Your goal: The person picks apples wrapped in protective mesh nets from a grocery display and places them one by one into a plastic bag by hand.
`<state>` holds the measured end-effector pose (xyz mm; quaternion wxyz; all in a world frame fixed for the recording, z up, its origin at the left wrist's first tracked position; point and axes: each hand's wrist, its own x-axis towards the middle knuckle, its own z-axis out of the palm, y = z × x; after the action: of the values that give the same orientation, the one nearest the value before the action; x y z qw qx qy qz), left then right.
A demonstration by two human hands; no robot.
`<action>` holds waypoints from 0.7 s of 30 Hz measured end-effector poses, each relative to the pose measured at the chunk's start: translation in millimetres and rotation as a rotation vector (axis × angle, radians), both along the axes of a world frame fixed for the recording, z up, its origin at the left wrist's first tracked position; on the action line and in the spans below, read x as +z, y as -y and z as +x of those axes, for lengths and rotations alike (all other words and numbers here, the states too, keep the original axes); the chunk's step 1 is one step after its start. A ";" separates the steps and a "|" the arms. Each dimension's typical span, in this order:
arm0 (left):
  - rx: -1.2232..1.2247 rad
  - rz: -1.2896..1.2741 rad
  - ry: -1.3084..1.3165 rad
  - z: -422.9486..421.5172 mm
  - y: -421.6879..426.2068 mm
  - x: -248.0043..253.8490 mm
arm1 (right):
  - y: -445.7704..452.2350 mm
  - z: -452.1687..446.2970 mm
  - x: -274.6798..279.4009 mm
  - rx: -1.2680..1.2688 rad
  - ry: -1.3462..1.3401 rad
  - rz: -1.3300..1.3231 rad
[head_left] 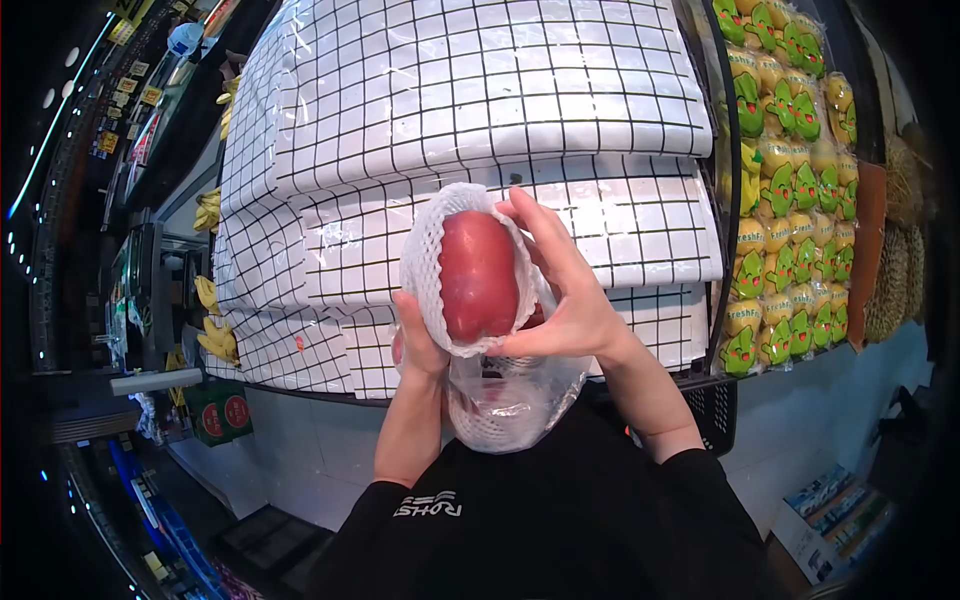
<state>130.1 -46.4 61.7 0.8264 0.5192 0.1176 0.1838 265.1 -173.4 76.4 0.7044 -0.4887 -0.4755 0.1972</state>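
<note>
A large, smooth red fruit (479,275), perhaps an apple, sits in a white foam net sleeve (421,255) in front of my chest. My left hand (421,340) is closed against the sleeve's lower left side, its thumb pointing up. On the other side, my right hand (568,290) curves around the sleeve, thumb at the lower edge and fingers at the upper right. Below the fruit hangs a clear plastic bag (515,410), with more white netting and some red showing through. What holds the bag up is hidden.
A stepped display under a white checked cloth (480,90) spans the front. Bagged yellow fruit (790,190) with green printed packaging fills the rack at right. Bananas (216,340) lie along the left edge. A black basket (712,415) is below the display's right side.
</note>
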 end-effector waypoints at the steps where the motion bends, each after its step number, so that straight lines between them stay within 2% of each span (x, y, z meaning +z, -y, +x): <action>1: 0.001 0.000 0.001 0.2 0.7 1.2 | -0.2 -2.0 0.4 0.009 -0.057 -0.006; 5: 0.042 0.051 -0.050 -1.7 0.3 0.9 | -0.7 -4.5 -1.1 0.048 -0.083 -0.053; 10: 0.088 0.212 -0.136 -8.0 -7.9 -12.7 | -2.1 -6.1 6.7 0.160 -0.434 -0.059; 12: 0.110 0.230 -0.157 -9.3 -7.7 -15.6 | -2.1 -6.4 7.8 0.157 -0.424 -0.059; 14: 0.115 0.212 -0.143 -10.6 -7.4 -17.6 | -1.0 -7.2 9.8 0.153 -0.414 -0.060; 16: 0.122 0.193 -0.130 -9.3 -5.5 -14.6 | 0.8 -8.6 12.4 0.122 -0.513 -0.045; 18: 0.154 0.252 -0.002 -4.5 -1.9 -5.9 | 5.1 -4.9 6.7 0.124 -0.558 0.024; 21: 0.113 0.386 -0.038 -3.9 -3.5 8.0 | 19.6 0.6 3.6 0.154 -0.784 0.113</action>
<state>126.2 -42.9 69.7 0.6974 0.6640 0.1247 0.2390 265.7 -193.0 80.1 0.8412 -0.3001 -0.2161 0.3945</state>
